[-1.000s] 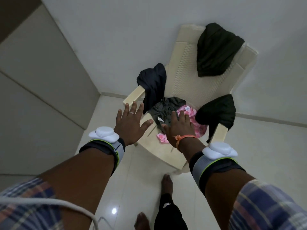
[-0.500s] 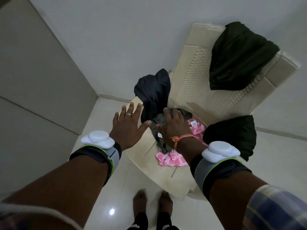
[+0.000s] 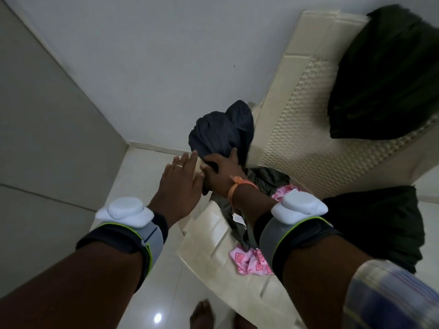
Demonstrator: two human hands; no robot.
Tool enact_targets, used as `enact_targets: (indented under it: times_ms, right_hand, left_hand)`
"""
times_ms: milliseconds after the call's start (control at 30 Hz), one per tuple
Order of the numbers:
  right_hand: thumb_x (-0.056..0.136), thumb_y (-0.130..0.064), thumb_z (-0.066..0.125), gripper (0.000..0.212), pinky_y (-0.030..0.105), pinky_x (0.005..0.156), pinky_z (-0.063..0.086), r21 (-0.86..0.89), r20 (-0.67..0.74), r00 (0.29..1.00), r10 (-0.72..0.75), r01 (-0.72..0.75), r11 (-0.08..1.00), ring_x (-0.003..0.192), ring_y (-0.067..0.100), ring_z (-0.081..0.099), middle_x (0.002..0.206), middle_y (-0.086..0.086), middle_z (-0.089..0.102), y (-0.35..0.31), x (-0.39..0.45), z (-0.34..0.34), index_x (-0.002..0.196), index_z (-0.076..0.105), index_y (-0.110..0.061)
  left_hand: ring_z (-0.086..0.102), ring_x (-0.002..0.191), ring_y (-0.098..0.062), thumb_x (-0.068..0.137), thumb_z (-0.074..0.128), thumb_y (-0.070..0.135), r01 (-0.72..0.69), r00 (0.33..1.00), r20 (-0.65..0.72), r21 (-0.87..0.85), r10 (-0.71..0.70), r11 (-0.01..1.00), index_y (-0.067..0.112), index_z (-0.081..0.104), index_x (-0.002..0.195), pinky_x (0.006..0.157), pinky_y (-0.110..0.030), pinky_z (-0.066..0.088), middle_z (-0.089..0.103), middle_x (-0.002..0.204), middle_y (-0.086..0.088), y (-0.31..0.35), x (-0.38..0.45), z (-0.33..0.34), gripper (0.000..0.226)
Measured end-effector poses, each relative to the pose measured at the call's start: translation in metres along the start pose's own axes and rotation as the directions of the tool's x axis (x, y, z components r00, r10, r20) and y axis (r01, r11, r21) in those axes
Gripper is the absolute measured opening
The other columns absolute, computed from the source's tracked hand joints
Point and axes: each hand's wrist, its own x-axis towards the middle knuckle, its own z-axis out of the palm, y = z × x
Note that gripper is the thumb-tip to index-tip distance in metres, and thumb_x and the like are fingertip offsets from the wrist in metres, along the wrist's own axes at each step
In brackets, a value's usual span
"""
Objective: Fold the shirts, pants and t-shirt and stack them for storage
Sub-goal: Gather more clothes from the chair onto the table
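A navy garment (image 3: 221,129) hangs over the left armrest of a cream plastic chair (image 3: 294,129). My right hand (image 3: 221,173) reaches across and grips its lower folds, cloth bunched between thumb and fingers. Just left of it, my left hand (image 3: 181,179) has straight fingers and its fingertips lie near the garment's edge. On the seat lie a grey-olive garment (image 3: 268,184) and a pink patterned garment (image 3: 249,258), partly hidden by my right forearm. A dark green garment (image 3: 384,74) drapes over the backrest. A black garment (image 3: 377,224) hangs on the right armrest.
The chair stands in a corner, with a white wall (image 3: 154,67) behind it and a grey panelled wall (image 3: 47,138) on the left. Glossy white floor tiles (image 3: 152,293) lie below, and my bare feet (image 3: 202,314) are at the bottom edge.
My view has moved closer to the chair. My right hand left the seat pile, swung left and took hold of the navy garment; my left hand moved forward beside it.
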Motion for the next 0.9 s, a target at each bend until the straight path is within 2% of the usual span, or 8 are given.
enact_targets:
  times_ms: [200,400,467,567,700,767,833,900]
  right_hand:
    - [0.088,-0.02,0.075,0.011,0.038,0.103,0.052,0.49,-0.18,0.965,0.193,-0.082,0.868,0.105,0.029,0.067,0.121,0.017,0.063,-0.005,0.044,0.025,0.097,0.069,-0.022]
    - [0.079,-0.007,0.059,0.011,0.018,0.062,0.043,0.773,-0.395,0.881,0.261,0.166,0.612,0.062,0.005,0.049,0.071,-0.005,0.055,0.01,-0.011,0.008,0.082,0.052,-0.016]
    - [0.076,-0.003,0.052,0.013,0.021,0.062,0.043,0.905,-0.305,0.924,0.231,0.206,0.372,0.069,0.011,0.051,0.075,0.0,0.058,0.036,-0.058,0.017,0.087,0.052,-0.01]
    - [0.092,0.018,0.037,0.033,0.022,0.068,0.054,0.982,-0.01,0.917,0.399,-0.067,0.178,0.068,0.006,0.069,0.073,-0.005,0.074,0.084,-0.118,0.048,0.089,0.062,-0.004]
    - [0.079,0.0,0.045,0.031,0.044,0.086,0.054,0.876,-0.092,0.87,0.484,-0.16,0.456,0.088,0.023,0.069,0.085,0.007,0.074,0.145,-0.146,0.083,0.084,0.073,-0.014]
    - [0.077,-0.011,0.049,0.031,0.052,0.093,0.055,0.736,-0.191,0.836,0.514,-0.224,0.639,0.099,0.025,0.067,0.099,0.003,0.073,0.168,-0.147,0.085,0.094,0.072,-0.023]
    - [0.083,-0.021,0.058,0.023,0.054,0.097,0.05,0.595,-0.327,0.72,0.613,-0.346,0.725,0.11,0.029,0.057,0.118,0.003,0.06,0.195,-0.142,0.086,0.104,0.065,-0.028]
    - [0.083,-0.036,0.076,0.061,0.055,0.109,0.04,0.505,-0.358,0.553,0.753,-0.564,0.654,0.131,0.042,0.039,0.148,0.014,0.032,0.204,-0.129,0.08,0.137,0.049,-0.025]
  left_hand:
    - [0.037,0.148,-0.026,0.107,0.042,0.01,0.072,0.992,-0.075,-0.355,-0.105,0.932,0.016,0.025,0.164,0.111,-0.021,0.026,0.038,0.161,-0.012,0.005,0.025,0.007,0.059]
    - [0.066,0.113,-0.011,0.096,0.052,0.054,-0.028,0.885,-0.287,-0.819,-0.367,0.573,0.022,0.063,0.126,0.1,-0.039,0.054,0.07,0.122,0.004,0.053,0.008,0.035,0.045]
    - [0.07,0.103,-0.015,0.087,0.061,0.066,-0.002,0.833,-0.177,-0.948,-0.524,0.317,0.015,0.064,0.115,0.092,-0.04,0.058,0.072,0.111,0.001,0.071,-0.006,0.052,0.057]
    - [0.074,0.098,-0.026,0.071,0.082,0.061,0.251,0.782,0.086,-0.95,-0.618,0.185,0.001,0.063,0.119,0.085,-0.042,0.062,0.073,0.111,-0.015,0.075,-0.033,0.101,0.079]
    - [0.076,0.071,-0.019,0.097,0.062,0.02,0.642,0.697,0.611,-0.765,-0.375,-0.053,0.003,0.076,0.096,0.059,-0.023,0.056,0.076,0.092,-0.021,0.061,-0.061,0.15,0.022]
    - [0.076,0.101,-0.026,0.102,0.054,0.012,0.576,0.802,0.554,-0.816,-0.222,0.048,0.01,0.078,0.111,0.076,-0.027,0.06,0.078,0.11,-0.013,0.05,-0.057,0.169,0.025]
    - [0.065,0.125,-0.032,0.096,0.064,0.028,0.399,0.913,0.393,-0.801,-0.11,0.447,0.024,0.075,0.121,0.098,-0.042,0.056,0.069,0.133,-0.01,0.04,-0.038,0.192,0.027]
    - [0.035,0.149,-0.035,0.078,0.075,0.055,0.361,0.915,0.343,-0.463,-0.212,0.81,0.042,0.057,0.138,0.118,-0.054,0.038,0.029,0.167,-0.008,0.028,-0.016,0.201,0.064]
